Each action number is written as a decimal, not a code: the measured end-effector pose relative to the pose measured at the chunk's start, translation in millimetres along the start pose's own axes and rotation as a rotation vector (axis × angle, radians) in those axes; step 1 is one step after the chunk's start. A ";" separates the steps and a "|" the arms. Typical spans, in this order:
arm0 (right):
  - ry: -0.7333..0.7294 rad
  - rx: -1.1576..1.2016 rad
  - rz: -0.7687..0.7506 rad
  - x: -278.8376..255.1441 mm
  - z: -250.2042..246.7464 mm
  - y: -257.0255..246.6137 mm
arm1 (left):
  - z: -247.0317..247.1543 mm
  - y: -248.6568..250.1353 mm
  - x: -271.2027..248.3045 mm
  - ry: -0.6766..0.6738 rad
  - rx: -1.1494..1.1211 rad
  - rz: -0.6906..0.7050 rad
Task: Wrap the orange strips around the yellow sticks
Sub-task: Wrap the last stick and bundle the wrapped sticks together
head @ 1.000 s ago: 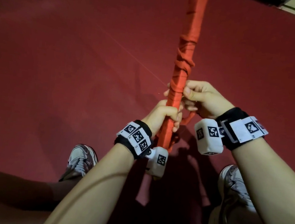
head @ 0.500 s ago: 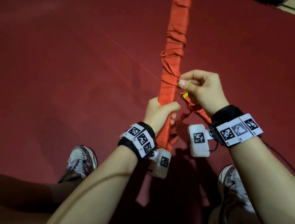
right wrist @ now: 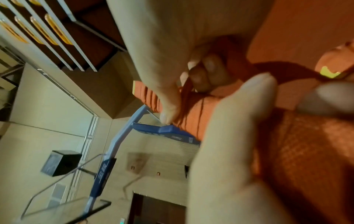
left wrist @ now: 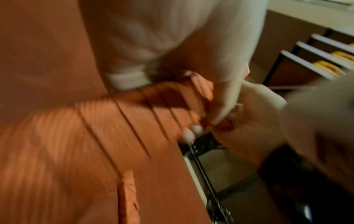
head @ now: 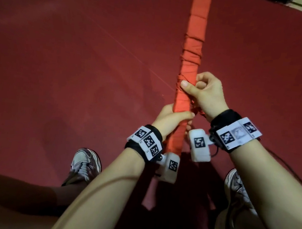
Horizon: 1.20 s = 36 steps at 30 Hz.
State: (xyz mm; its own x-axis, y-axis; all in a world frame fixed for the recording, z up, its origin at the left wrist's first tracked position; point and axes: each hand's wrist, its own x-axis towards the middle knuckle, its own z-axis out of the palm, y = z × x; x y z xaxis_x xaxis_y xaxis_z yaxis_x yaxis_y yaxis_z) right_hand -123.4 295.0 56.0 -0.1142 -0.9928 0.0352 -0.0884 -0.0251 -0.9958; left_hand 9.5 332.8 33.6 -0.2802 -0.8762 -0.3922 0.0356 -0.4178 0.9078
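The yellow stick [head: 193, 49], nearly all covered in orange strip [head: 184, 99], runs from between the person's feet to the far edge of the red floor [head: 76, 68]. The left hand [head: 170, 119] curls its fingers round the near part, apparently to steady it. Just beyond, the right hand [head: 204, 94] presses its thumb on the wrap and pinches the loose strip end, probably keeping the turn taut. A bare yellow patch [right wrist: 328, 74] shows beside the right fingers.

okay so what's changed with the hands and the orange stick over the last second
The wrapped stick swung from leaning right to nearly straight ahead. The right hand shifted its hold, thumb now pressing the wrap. The left hand kept gripping the stick lower down; both shoes stayed put.
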 end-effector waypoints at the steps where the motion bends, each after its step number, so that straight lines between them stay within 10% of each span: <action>1: 0.066 -0.029 -0.021 1.1 1.2 3.4 | 1.6 -3.6 1.7 0.062 0.036 0.040; 7: -0.199 0.040 -0.013 -3.9 -4.6 -14.1 | -3.8 -10.9 7.7 0.281 0.132 0.188; 17: -0.661 0.339 0.132 -6.6 -27.0 -16.7 | -6.9 6.3 -13.3 -0.268 -0.110 0.028; 21: -0.559 0.301 0.080 -5.2 -26.0 -16.3 | -1.6 9.6 -11.4 -0.271 -0.192 -0.008; 27: 0.055 -0.114 -0.053 2.2 -1.3 -4.2 | 7.6 4.7 5.7 0.110 -0.031 0.083; 31: -0.086 -0.013 -0.075 -1.6 3.3 -6.5 | 2.5 -2.0 7.2 0.331 0.087 0.150; 36: -0.245 0.098 -0.009 -2.4 -1.4 -14.5 | -7.2 13.4 -3.8 0.181 -0.147 0.173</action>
State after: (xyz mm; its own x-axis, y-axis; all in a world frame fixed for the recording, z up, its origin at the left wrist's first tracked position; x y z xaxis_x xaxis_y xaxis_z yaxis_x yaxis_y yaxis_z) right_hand -123.2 297.9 70.4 0.1300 -0.9909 0.0339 0.0090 -0.0330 -0.9994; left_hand 17.9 328.8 46.1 -0.0823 -0.9606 -0.2653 0.2105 -0.2770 0.9375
